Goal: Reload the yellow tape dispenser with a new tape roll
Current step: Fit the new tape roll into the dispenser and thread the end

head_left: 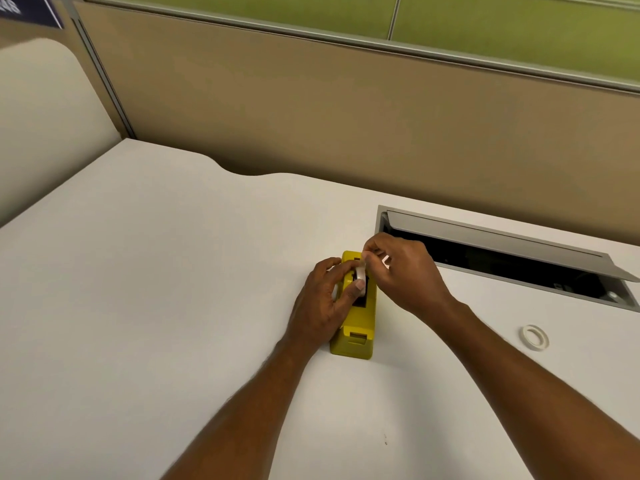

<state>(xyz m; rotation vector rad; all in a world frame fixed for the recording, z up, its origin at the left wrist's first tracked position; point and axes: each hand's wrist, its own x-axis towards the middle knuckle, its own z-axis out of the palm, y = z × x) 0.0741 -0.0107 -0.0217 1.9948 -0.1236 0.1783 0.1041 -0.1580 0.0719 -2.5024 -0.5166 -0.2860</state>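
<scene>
we see the yellow tape dispenser standing on the white desk, a little to the 4 o'clock side of the frame's middle, its long axis running from 6 o'clock to 12 o'clock. our left hand wraps the dispenser from its 9 o'clock side, the thumb pressing on the tape roll that sits in the dispenser's dark well. our right hand comes in from 3 o'clock with thumb and forefinger pinched together at the far, 12 o'clock end of the dispenser, closed on what looks like the loose end of the tape; the strip itself is too small to make out clearly. a small white bit shows between the right hand's fingers, and we cannot tell what it is. at 4 o'clock from the dispenser, well apart from it, 1 empty tape core lies flat on the desk. at 2 o'clock the desk's cable hatch stands with its lid tilted up, near the right hand. a tan partition runs behind the desk at 12 o'clock.
</scene>
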